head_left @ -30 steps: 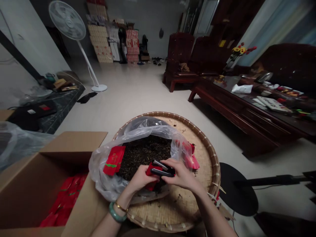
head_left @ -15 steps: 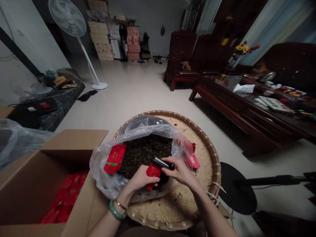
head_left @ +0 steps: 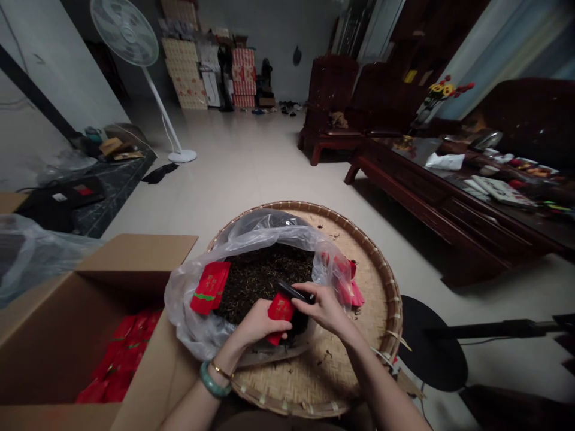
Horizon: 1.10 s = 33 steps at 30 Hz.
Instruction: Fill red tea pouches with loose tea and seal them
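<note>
My left hand [head_left: 260, 322] pinches a small red packet [head_left: 281, 307] with gold print, held over the dark loose tea leaves [head_left: 269, 269]. In my right hand [head_left: 327, 306] is a slim black two-armed hand tool [head_left: 294, 291], its arms closed at the packet's upper edge. I cannot make out exactly how far the packet lies between the arms. The leaves fill a clear plastic bag [head_left: 184, 323] standing on a round bamboo tray [head_left: 332, 389]. Several red packets [head_left: 209, 288] with a green band lie on the leaves at the left, inside the bag.
Left of the tray stands an open cardboard box [head_left: 144, 251] holding several red packets [head_left: 121, 359]. Red wrappers [head_left: 354, 290] lie on the tray's right side. A black round stand base [head_left: 431, 341] is to the right, a dark wooden table [head_left: 422, 191] beyond, and a white fan [head_left: 157, 108] farther back.
The black tool's arms, wide apart a second ago, have come together at the packet's top. My left hand now shows more of the packet's face. My right hand has shifted little.
</note>
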### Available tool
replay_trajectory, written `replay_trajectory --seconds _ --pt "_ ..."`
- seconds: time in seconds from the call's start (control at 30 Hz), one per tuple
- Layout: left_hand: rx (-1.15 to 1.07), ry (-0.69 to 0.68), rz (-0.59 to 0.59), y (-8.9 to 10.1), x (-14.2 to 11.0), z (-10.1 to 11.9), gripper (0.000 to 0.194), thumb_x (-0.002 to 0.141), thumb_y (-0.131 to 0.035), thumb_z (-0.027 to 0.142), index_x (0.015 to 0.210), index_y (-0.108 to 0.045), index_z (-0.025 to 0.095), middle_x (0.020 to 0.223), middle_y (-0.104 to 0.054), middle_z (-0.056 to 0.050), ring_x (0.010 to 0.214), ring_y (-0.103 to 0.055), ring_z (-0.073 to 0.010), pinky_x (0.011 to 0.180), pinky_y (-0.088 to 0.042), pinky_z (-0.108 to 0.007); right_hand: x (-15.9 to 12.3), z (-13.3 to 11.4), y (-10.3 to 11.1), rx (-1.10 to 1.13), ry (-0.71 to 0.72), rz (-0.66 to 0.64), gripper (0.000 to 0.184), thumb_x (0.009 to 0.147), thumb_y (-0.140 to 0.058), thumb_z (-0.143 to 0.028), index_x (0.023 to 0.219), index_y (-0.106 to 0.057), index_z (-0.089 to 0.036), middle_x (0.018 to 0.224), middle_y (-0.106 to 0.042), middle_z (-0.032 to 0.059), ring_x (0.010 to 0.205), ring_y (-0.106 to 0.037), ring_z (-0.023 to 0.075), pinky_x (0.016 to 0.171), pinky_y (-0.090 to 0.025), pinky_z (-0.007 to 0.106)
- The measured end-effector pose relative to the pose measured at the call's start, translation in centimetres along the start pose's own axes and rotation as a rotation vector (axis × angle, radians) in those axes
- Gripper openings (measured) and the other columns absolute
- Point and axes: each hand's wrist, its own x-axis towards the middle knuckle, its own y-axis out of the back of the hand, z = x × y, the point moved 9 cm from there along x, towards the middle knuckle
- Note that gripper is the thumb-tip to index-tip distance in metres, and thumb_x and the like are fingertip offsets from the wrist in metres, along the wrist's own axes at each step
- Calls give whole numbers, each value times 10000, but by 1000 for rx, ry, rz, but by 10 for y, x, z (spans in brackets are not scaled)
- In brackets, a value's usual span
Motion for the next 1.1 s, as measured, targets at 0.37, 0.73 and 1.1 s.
replay_trajectory --seconds 0.37,0.73,1.1 --pt "1 12 9 4 2 -4 271 542 -785 269 632 -573 126 514 -604 -6 456 -615 -161 397 -441 -210 4 1 -1 3 6 -8 249 769 -616 -248 998 -695 -188 956 -721 56 842 -649 221 706 -481 296" --pt "-348 10 -138 3 -3 6 477 703 -677 524 923 -612 106 880 -719 -141 596 -687 -182 538 -504 -242 9 14 0 166 -81 24 367 729 -654 -301 1073 -658 -175 1033 -709 54 939 -644 236 827 -492 350" --pt "-414 -139 120 26 1 12 482 595 -794 405 949 -644 114 837 -725 -68 738 -661 -178 715 -494 -273 -9 77 48 -375 -101 275 436 695 -672 -339 1096 -637 -173 1035 -687 107 944 -612 292 834 -463 438"
